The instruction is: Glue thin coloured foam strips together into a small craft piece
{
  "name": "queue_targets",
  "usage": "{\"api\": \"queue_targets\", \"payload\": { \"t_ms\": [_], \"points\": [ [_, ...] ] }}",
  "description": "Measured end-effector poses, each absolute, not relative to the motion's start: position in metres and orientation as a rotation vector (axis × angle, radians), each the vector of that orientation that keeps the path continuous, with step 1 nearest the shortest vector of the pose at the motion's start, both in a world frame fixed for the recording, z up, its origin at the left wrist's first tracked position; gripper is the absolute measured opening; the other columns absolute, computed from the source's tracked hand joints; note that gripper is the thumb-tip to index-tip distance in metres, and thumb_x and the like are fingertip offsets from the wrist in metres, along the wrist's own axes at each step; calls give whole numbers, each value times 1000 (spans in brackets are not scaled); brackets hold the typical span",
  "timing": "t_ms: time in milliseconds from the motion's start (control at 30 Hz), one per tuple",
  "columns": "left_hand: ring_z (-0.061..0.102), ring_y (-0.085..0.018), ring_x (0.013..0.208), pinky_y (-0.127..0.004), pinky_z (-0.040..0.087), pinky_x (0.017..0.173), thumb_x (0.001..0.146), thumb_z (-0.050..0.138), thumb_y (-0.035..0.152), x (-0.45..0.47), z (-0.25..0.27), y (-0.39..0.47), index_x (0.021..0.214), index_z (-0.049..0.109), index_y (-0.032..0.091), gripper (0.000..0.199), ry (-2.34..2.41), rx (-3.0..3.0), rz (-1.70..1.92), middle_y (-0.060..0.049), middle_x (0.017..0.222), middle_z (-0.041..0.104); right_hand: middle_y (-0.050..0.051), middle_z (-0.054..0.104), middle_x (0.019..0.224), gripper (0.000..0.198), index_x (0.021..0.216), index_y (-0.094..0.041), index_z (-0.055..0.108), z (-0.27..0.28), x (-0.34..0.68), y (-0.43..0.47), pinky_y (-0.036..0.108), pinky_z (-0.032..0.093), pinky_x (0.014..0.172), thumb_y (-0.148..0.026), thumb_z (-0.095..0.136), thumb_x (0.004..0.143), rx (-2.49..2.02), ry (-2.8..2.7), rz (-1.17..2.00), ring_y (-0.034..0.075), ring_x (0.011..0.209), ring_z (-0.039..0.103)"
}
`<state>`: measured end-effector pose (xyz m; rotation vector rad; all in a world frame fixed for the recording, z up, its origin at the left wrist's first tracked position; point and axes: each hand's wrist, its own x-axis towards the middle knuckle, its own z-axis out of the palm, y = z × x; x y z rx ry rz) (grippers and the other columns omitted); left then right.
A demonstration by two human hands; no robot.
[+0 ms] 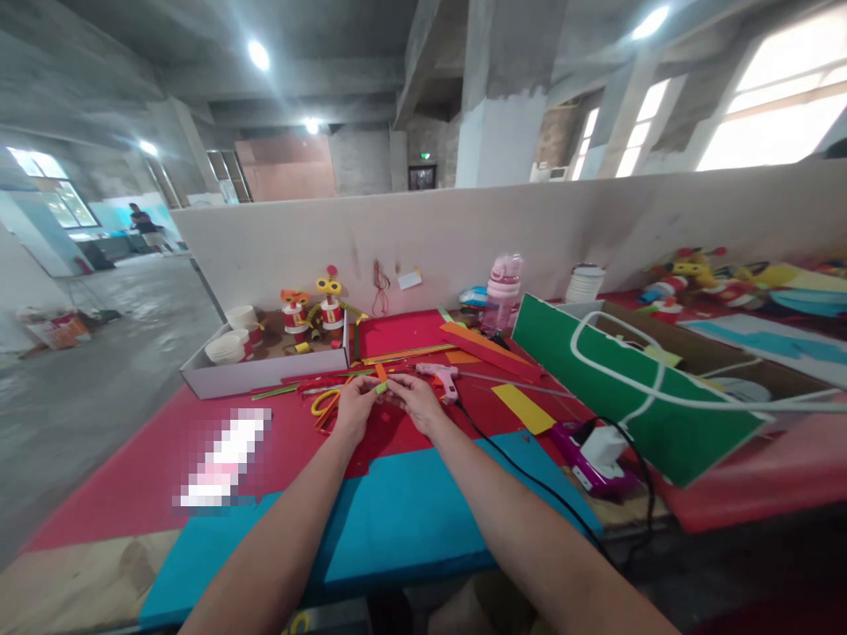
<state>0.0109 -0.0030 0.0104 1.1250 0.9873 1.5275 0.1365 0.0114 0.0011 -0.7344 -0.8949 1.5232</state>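
Head view: a small green piece (382, 388) is pinched between the left hand (357, 407) and the right hand (414, 399) above the bench (291, 454).
The fingers of both hands are curled nearly closed, and the piece is met at the fingertips; whether the orange strip (381, 374) just behind it is also gripped cannot be told. The right hand is neighboured by a pink glue gun (446, 381), the left by yellow scissor handles (322, 403); a blue sheet (397, 511) is crossed by the forearms.
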Motion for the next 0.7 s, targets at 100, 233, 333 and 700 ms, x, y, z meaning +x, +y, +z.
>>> {"api": "queue_targets", "payload": {
  "t_ms": [100,233,333,700],
  "points": [
    [53,-10,55,-24,42,59,54,81,31,10,11,-3,76,66,13,32,999,1128,1513,1,62,63,-2,67,71,36,79,-17,69,0,137,12,29,54,71,-34,85,51,-746,-925,1505,11,63,60],
    [54,-11,56,-25,42,58,53,80,27,10,13,-4,77,67,14,30,1031,1110,1501,0,62,64,-2,67,70,36,77,-17,67,1,137,11,30,54,72,-35,84,52,-746,-981,1492,12,64,62],
    [54,-11,56,-25,41,58,53,78,25,10,15,-4,75,67,14,28,1031,1134,1506,-1,63,65,-2,67,69,36,76,-17,65,3,139,11,31,54,72,-35,84,51,-756,-994,1468,13,63,63],
    [54,-12,61,-24,42,62,61,76,33,13,16,-7,74,64,16,25,1019,1217,1522,0,65,61,-3,65,68,38,74,-18,62,3,137,12,32,55,74,-36,84,49,-760,-962,1422,13,65,63]
  ]
}}
